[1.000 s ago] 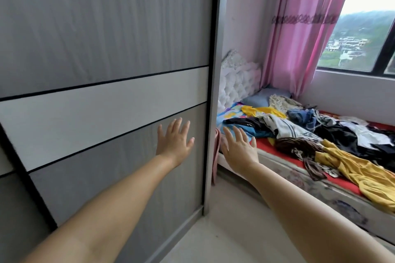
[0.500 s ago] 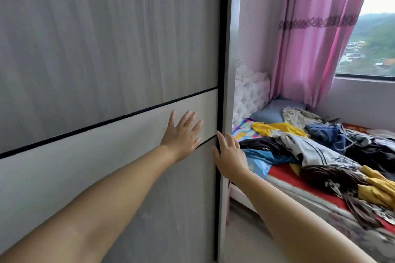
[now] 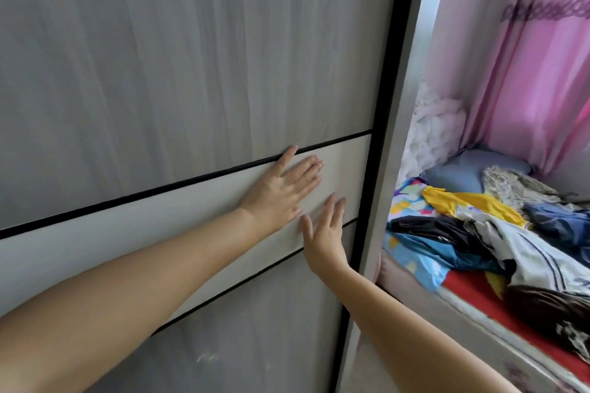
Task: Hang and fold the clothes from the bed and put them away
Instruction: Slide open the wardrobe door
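Note:
A grey sliding wardrobe door with a pale band across it fills the left of the view. My left hand lies flat on that band with straight fingers. Just to its right and lower, my right hand also presses flat on the door, near its black edge. On the bed at the right lies a heap of clothes: yellow, blue, black, white and brown pieces tangled together. Neither hand holds any garment.
The wardrobe's pale side frame stands between the door and the bed. A pink curtain hangs behind the bed, with a grey-blue pillow and a white tufted headboard beneath it.
Both hands have moved forward onto the wardrobe door; the right hand came left from past the door's edge. The view has closed in on the door and turned left.

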